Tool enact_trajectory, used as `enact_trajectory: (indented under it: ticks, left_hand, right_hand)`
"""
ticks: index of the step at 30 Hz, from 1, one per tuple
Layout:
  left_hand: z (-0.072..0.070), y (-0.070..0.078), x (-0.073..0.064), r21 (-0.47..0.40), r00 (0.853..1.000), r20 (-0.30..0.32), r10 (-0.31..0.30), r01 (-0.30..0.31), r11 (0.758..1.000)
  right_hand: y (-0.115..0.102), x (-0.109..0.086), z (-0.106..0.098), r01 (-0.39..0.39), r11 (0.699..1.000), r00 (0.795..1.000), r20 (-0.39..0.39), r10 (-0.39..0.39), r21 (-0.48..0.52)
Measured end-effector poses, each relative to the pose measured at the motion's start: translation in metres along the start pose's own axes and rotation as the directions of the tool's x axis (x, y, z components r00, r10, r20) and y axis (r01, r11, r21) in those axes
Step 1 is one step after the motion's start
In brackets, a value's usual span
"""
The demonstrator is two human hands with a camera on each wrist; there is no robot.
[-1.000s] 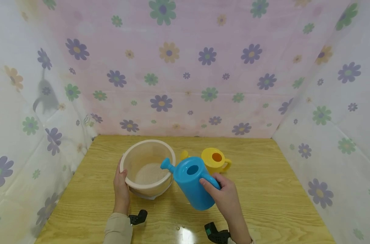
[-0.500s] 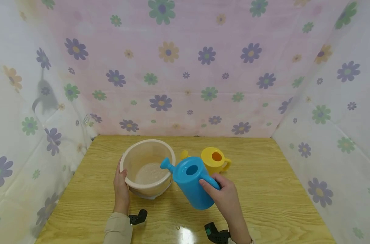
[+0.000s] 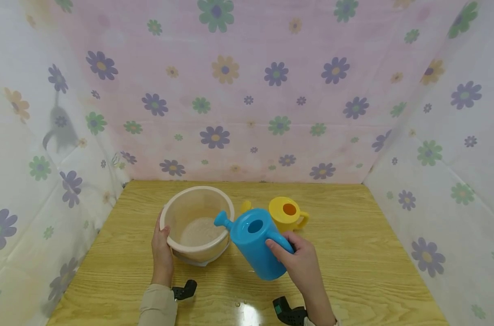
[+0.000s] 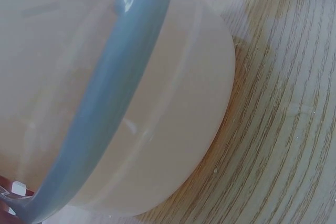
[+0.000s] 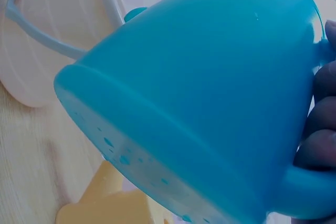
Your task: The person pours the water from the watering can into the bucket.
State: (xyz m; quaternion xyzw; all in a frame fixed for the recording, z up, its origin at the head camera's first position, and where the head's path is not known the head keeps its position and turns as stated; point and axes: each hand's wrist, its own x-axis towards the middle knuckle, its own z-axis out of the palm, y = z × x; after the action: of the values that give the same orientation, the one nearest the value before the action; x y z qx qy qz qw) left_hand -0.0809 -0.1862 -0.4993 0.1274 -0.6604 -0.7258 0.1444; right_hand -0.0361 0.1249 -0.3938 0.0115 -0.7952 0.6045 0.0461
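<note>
My left hand (image 3: 161, 249) holds a pale beige bucket (image 3: 200, 257) by its left side, thumb over the rim, fingers mostly hidden behind the wall. The bucket's grey-blue handle (image 4: 105, 103) hangs down along its outside. In my right hand (image 3: 306, 260) is a blue watering can (image 3: 259, 256), gripped by its handle (image 3: 282, 242) and tilted leftward. Its spout head (image 3: 221, 218) hangs over the bucket's right rim. What looks like shallow water lies in the bucket. Droplets cling to the can's underside (image 5: 142, 156) in the right wrist view.
Behind the blue can stands a yellow watering can (image 3: 281, 216), its spout pointing left. Small drops (image 3: 237, 304) dot the wooden table (image 3: 353, 253) near the front. Flowered cloth (image 3: 247, 90) encloses the back and both sides.
The blue can tips very slightly further left; both hands keep their places. The surface inside the bucket looked more bubbly half a second ago.
</note>
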Motion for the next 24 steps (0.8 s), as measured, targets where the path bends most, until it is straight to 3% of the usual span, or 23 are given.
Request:
enact_trajectory:
  ticks: [8,24]
  left_hand:
    - [-0.0009,0.0014,0.0004,0.017,1.0,-0.004,0.004,-0.004,1.0]
    - [-0.0002,0.0026,-0.0008,0.021,1.0,0.002,-0.011,0.011,1.0]
  right_hand:
    - [-0.0007,0.0005,0.0,0.029,0.999,1.0,0.009,-0.029,0.012]
    - [-0.0057,-0.0009,0.0036,0.015,1.0,1.0,0.015,-0.015,0.002]
